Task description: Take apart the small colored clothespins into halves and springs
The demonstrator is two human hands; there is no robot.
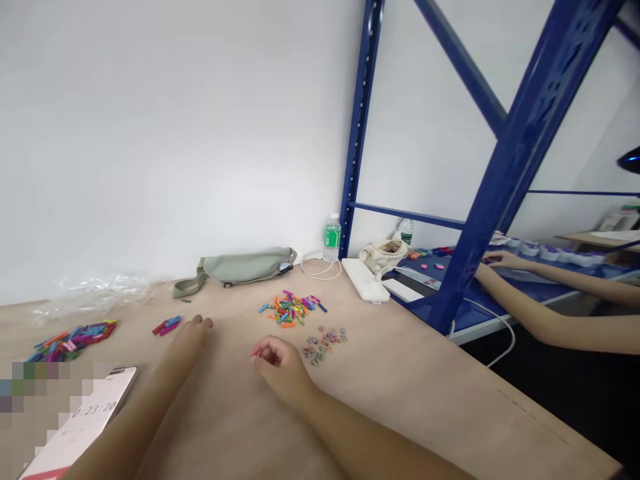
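- My left hand (pixel 197 327) is down on the table, fingertips resting on the surface, open and gripping nothing.
- My right hand (pixel 280 367) is curled closed just above the table, with no piece showing in it.
- Between my hands, a little ahead, sits a heap of small multicoloured plastic bars (pixel 293 310).
- Just beside my right hand lies a scatter of tiny translucent coloured rings (pixel 324 345).
- Right by my left fingertips are a few red and blue plastic bars (pixel 167 325).
- Further left, well apart, is a bigger pile of long multicoloured plastic bars (pixel 70 340).
- All of it lies on a beige paper-covered table (pixel 425 380).
- Along the wall: a sage-green fabric waist bag (pixel 235 270), a clear plastic water bottle with a green label (pixel 331 238) and a white power bank (pixel 365 280).
- Bottom left, a white smartphone (pixel 87 417) shows a running timer.
- Over to the right, past a blue steel shelving upright (pixel 505 200), a co-worker's bare forearms (pixel 555 287) reach across a blue table (pixel 465 313).
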